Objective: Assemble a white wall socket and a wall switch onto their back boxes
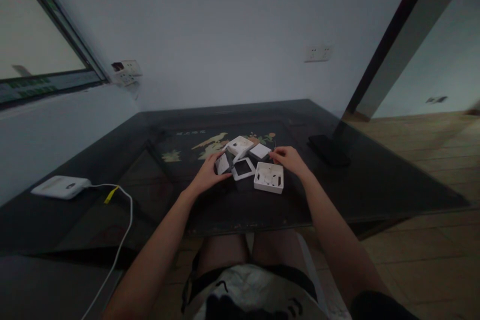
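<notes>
My left hand [207, 176] has thumb and fingers closed around the sides of a square grey-and-white wall switch module [222, 164]. My right hand [289, 158] is pinched together at the right corner of a second switch module [260, 151], white on top with a dark body. What lies between those fingertips is too small to make out. Between the hands is a white square frame [243, 169] with a dark opening. Nearest to me sits an open white mounting box [269, 178], and behind the frame is another white box [240, 145].
The pieces lie on a dark glossy table [232, 210] with a bird-and-flower picture. A black phone-like object [329, 150] is at right. At left lies a white device [62, 187] with a white cable [130, 210] running off the front edge.
</notes>
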